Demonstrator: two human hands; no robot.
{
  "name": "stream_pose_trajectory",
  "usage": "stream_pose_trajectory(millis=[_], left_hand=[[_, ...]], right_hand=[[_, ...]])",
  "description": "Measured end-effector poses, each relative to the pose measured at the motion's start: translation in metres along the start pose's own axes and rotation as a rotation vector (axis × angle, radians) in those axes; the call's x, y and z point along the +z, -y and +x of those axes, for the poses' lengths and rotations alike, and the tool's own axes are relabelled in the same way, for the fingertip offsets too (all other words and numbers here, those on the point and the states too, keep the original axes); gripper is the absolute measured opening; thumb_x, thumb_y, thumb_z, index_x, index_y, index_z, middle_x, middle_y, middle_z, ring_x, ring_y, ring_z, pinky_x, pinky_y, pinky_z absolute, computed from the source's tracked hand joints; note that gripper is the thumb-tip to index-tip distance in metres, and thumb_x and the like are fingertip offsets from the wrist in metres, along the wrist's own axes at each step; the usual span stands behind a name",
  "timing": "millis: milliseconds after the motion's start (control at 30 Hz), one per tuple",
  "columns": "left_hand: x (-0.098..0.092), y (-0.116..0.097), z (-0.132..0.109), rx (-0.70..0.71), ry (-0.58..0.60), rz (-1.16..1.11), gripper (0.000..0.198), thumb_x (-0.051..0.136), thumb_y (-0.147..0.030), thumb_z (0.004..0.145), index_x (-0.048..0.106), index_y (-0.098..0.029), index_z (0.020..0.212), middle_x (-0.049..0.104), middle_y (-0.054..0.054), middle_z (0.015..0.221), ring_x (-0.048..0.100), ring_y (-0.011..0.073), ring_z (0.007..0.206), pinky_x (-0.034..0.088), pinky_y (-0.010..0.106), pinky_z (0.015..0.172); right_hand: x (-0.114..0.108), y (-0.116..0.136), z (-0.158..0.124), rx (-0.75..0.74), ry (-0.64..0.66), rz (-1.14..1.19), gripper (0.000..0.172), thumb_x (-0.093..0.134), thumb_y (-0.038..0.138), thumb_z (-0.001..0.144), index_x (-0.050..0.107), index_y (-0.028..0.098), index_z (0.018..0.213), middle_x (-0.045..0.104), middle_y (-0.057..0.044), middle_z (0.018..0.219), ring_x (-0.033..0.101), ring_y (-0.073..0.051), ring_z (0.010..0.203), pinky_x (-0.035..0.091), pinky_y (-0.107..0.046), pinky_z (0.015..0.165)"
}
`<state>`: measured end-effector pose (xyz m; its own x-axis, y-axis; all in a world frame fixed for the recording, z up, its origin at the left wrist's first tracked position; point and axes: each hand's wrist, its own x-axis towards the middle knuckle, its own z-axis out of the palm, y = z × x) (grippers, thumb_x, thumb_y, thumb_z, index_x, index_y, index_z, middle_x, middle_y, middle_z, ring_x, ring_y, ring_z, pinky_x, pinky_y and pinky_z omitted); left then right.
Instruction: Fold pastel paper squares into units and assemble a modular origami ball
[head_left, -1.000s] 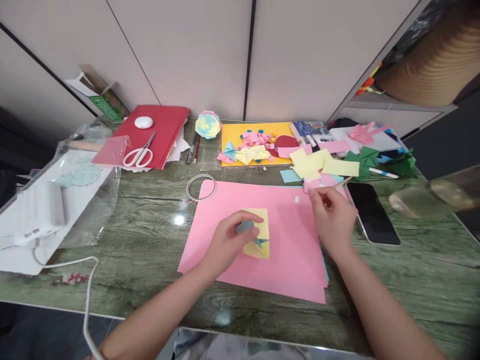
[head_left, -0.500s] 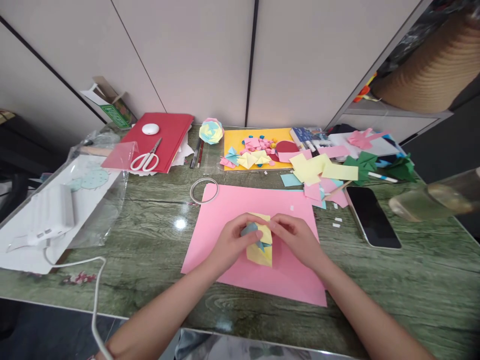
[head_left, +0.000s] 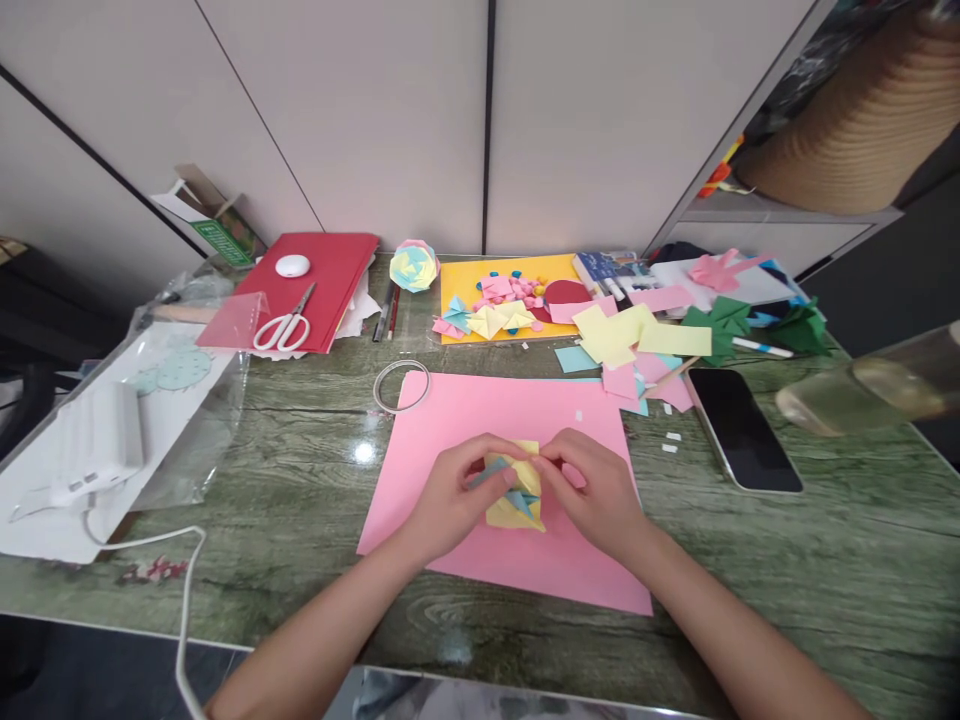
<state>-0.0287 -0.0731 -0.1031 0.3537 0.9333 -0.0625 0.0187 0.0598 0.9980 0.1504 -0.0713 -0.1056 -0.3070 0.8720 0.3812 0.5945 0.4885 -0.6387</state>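
Note:
Between my hands is a folded paper piece [head_left: 516,512], yellow with blue folded parts in its middle, over a pink sheet [head_left: 420,440]. My left hand [head_left: 469,490] grips its left and upper side, thumb across the front. Thumb and forefinger of my right hand [head_left: 589,490] pinch its upper right edge, close to the left fingertips. Part of the paper is hidden behind my fingers. Just beyond the sheet's far left corner, overlapping it, lies a silver ring [head_left: 402,408].
Scissors [head_left: 282,332] rest on a red folder [head_left: 330,270] at the back left. A folded paper ball [head_left: 414,266] stands near the wall. Loose yellow slips [head_left: 619,335] lie back right, beside a phone [head_left: 742,430]. A white cable [head_left: 187,590] crosses the left side.
The camera view has shifted slightly. My fingers have moved a little along the paper's top edge, and its yellow and blue folds show at a slightly different angle.

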Motion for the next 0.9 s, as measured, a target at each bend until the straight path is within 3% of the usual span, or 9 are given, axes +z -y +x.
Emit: stream_pose_trajectory(millis=[233, 467, 700, 800, 900], left_hand=[[-0.003, -0.001, -0.001, 0.014, -0.041, 0.132, 0.018, 0.056, -0.029, 0.081, 0.068, -0.016, 0.083, 0.063, 0.002, 0.07, 0.054, 0.0124, 0.063, 0.042, 0.023, 0.059], [-0.003, -0.003, -0.001, 0.001, -0.06, 0.164, 0.029, 0.055, -0.034, 0.081, 0.07, -0.014, 0.068, 0.061, 0.003, 0.06, 0.052, 0.0124, 0.057, 0.038, 0.023, 0.054], [-0.007, -0.002, 0.0, -0.095, -0.333, -0.041, 0.032, 0.06, -0.037, 0.075, 0.064, -0.013, 0.053, 0.049, -0.002, 0.047, 0.041, 0.008, 0.047, 0.028, 0.021, 0.046], [-0.012, -0.001, 0.002, -0.109, -0.393, -0.108, 0.033, 0.059, -0.038, 0.074, 0.061, -0.014, 0.052, 0.044, -0.004, 0.044, 0.036, 0.0068, 0.043, 0.025, 0.02, 0.043], [-0.013, 0.001, 0.003, -0.127, -0.408, -0.164, 0.032, 0.059, -0.038, 0.074, 0.059, -0.014, 0.052, 0.043, -0.005, 0.044, 0.035, 0.0065, 0.041, 0.024, 0.02, 0.042]], right_hand=[[-0.001, 0.002, -0.001, -0.022, 0.025, 0.025, 0.021, 0.049, 0.02, 0.085, 0.052, 0.018, 0.064, 0.053, 0.0, 0.058, 0.048, -0.013, 0.057, 0.037, -0.025, 0.055], [-0.002, 0.005, 0.0, 0.113, 0.106, 0.126, 0.025, 0.048, 0.025, 0.087, 0.053, 0.018, 0.063, 0.053, 0.001, 0.058, 0.049, -0.012, 0.055, 0.038, -0.024, 0.052], [0.011, -0.004, 0.005, 0.256, 0.028, 0.096, 0.022, 0.041, 0.027, 0.09, 0.061, 0.019, 0.087, 0.066, -0.004, 0.084, 0.061, -0.015, 0.076, 0.046, -0.025, 0.066], [0.021, -0.009, 0.019, 0.231, 0.062, 0.012, 0.022, 0.041, 0.027, 0.089, 0.062, 0.02, 0.087, 0.068, -0.003, 0.087, 0.061, -0.015, 0.076, 0.046, -0.024, 0.065], [0.03, -0.018, 0.054, 0.187, 0.086, -0.077, 0.022, 0.043, 0.028, 0.088, 0.062, 0.02, 0.083, 0.068, -0.002, 0.086, 0.061, -0.015, 0.076, 0.045, -0.025, 0.066]])
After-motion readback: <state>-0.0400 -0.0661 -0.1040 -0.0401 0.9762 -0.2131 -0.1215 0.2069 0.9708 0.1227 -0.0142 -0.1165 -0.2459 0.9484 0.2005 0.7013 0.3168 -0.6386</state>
